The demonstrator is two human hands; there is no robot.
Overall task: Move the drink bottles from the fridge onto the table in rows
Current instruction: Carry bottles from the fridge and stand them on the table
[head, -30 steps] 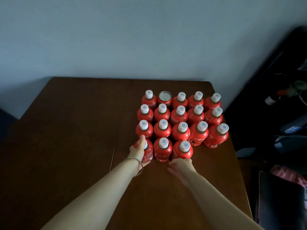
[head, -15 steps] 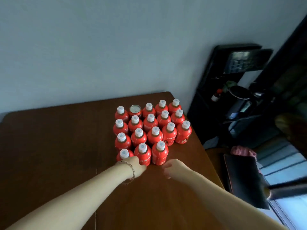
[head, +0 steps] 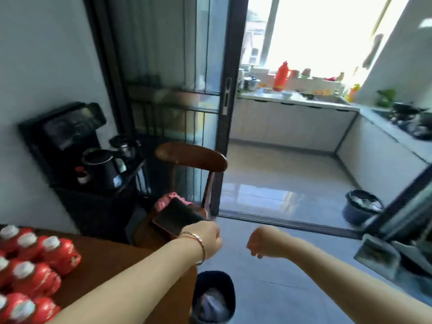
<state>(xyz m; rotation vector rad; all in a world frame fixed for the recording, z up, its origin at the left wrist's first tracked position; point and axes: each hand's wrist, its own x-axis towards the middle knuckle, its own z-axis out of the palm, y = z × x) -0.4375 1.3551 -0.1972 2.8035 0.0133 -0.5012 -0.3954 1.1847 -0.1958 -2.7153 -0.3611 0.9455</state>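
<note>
1. Now both hands are hanging out in front over the floor, clear of the desk, carrying nothing.
2. Left hand is curling into a loose, empty fist, bracelet sitting on the wrist, forearm crossing over the desk corner.
3. Right hand is also curling loosely with an empty grip, knuckles forward, arm reaching in from lower right.
4. Red drink bottles with white caps are standing packed in rows at the desk's right edge, lower left of view.
5. Risk: the left forearm is passing near the outermost bottle; a swing of the elbow could be tipping it off the edge.
6. Risk: wooden chair and the dark bin are sitting close to the walking path, likely snagging a leg.
7. Fridge is not identifiable; the view is blurring.
</note>
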